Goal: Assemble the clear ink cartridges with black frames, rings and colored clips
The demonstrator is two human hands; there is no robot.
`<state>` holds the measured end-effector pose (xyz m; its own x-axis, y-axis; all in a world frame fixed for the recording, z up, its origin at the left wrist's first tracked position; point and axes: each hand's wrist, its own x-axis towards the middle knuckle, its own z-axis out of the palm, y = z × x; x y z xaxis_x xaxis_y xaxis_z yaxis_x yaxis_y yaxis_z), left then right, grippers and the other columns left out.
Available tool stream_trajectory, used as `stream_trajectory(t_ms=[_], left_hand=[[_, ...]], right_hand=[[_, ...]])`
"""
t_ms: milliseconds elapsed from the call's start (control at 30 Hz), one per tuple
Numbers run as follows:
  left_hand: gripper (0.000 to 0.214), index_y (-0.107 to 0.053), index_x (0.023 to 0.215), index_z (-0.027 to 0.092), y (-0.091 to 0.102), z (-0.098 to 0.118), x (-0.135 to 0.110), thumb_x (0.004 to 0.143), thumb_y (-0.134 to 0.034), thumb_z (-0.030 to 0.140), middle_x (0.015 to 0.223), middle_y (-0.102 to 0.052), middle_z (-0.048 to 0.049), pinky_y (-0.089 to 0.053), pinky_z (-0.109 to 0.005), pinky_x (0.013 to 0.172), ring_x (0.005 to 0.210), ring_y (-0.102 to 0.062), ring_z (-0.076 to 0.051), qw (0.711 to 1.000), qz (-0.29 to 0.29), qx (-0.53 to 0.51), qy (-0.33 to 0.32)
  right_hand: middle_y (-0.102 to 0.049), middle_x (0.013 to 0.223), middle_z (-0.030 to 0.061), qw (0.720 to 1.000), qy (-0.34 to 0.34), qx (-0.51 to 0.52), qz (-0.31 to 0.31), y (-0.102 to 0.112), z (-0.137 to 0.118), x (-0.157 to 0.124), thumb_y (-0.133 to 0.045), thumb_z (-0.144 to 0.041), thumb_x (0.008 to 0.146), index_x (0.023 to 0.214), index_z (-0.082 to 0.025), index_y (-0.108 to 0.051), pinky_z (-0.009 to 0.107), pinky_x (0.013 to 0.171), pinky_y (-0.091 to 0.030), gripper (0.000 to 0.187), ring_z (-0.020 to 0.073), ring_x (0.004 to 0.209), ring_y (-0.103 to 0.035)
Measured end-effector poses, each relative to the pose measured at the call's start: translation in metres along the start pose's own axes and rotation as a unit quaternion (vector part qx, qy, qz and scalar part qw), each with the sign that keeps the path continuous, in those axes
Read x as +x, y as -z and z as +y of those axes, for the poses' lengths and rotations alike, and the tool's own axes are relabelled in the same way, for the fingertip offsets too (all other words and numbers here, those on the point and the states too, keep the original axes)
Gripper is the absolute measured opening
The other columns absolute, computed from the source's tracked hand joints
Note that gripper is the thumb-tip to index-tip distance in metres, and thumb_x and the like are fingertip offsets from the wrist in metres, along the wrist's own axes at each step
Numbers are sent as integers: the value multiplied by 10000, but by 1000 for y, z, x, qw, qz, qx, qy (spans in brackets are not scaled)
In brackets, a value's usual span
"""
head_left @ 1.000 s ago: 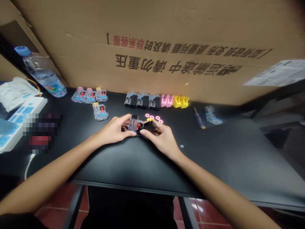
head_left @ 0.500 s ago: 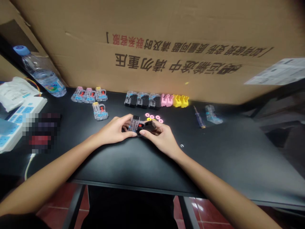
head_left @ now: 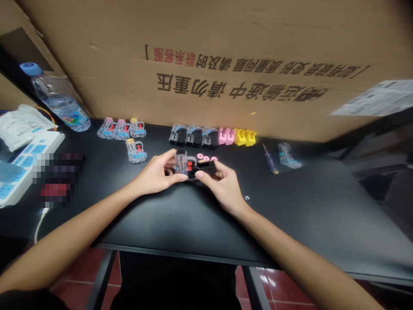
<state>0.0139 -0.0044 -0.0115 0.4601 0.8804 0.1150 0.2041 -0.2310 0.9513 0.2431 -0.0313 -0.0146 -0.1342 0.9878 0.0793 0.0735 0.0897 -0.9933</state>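
Observation:
My left hand is closed on a small clear plastic housing. That housing has a black cap and a red part inside it. In my right hand a black plastic cover is pinched, with the thumb pressed on its near side. Cover and housing meet between the two hands; whether they are joined I cannot tell. Just behind the right fingers lie several pink rings, partly hidden by the cover and the hand.
At the back stand clear-and-black units, pink pieces and yellow pieces. Further clear units lie left. A screwdriver and a clear piece are right. A bottle and power strip occupy the left.
The black cover has shifted slightly up and right with my right hand and turned. The clear housing is tipped more upright. Fewer rings show behind my hands.

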Motion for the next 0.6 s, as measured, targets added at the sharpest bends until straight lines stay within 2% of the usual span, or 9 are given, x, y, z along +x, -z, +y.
stream_trajectory(t_ms=[267, 367, 500, 600], left_hand=[[406, -598, 1109, 185, -5, 0, 1, 854, -859, 362, 1206, -812, -138, -595, -320, 764, 1037, -804, -277, 997, 5, -78, 12], [398, -612, 1142, 186, -7, 2, 1, 868, -851, 349, 1192, -812, -121, -587, -313, 778, 1047, -795, -266, 995, 9, -101, 8], [368, -630, 1158, 177, -9, 7, -1, 897, -833, 339, 1169, -809, -116, -545, -286, 727, 952, -777, -222, 996, 44, -81, -21], [335, -633, 1158, 173, -8, 10, -2, 923, -808, 336, 1162, -806, -117, -541, -281, 733, 980, -766, -219, 995, 69, -51, -47]], right_hand=[[-835, 1133, 65, 998, -19, 55, 25, -2, 3, -1, -905, -545, 814, 1169, -224, -794, 407, 913, -677, 491, 249, 971, -800], [-828, 1148, 61, 998, -3, 56, 37, -2, 3, -1, -908, -535, 816, 1168, -229, -792, 408, 977, -656, 481, 248, 1036, -790], [-813, 1166, 56, 999, 15, 25, 45, 1, 3, -1, -925, -521, 795, 1128, -238, -791, 396, 1005, -643, 457, 242, 1073, -778], [-802, 1154, 50, 999, 26, 0, 39, 4, 5, 1, -937, -533, 768, 1093, -245, -779, 387, 973, -653, 462, 233, 1040, -780]])
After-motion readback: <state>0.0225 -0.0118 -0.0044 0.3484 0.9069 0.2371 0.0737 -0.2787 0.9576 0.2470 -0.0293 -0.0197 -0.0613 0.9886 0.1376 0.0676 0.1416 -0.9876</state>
